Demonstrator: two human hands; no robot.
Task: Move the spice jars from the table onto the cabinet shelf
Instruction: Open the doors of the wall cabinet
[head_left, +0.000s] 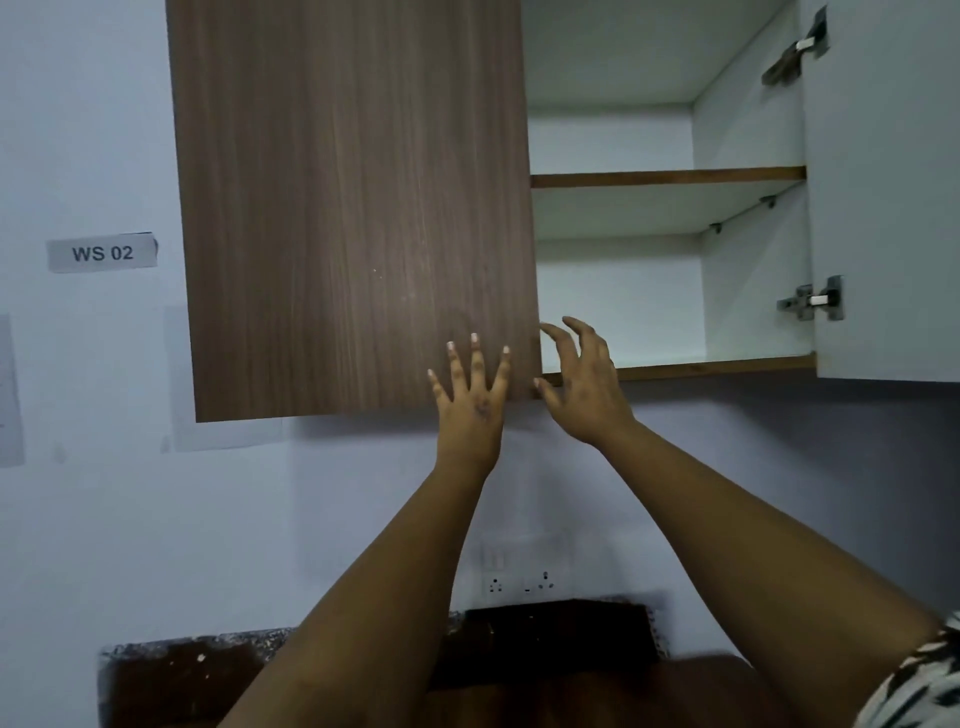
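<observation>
A wall cabinet hangs in front of me. Its left door (353, 208), brown wood grain, is closed; its right door (883, 208) is swung open, white inside. The white interior shows a middle shelf (667, 176) and a bottom shelf (717, 366), both bare. My left hand (472, 395) lies flat with spread fingers on the lower right corner of the closed door. My right hand (584, 379) is raised at that door's right edge, fingers loosely bent, holding nothing. No spice jars are in view.
A dark wooden table (545, 649) lies below, mostly hidden behind my arms. A wall socket (519, 582) sits above it. A "WS 02" label (102, 253) is stuck on the white wall at left. Metal hinges (813, 299) project from the open door.
</observation>
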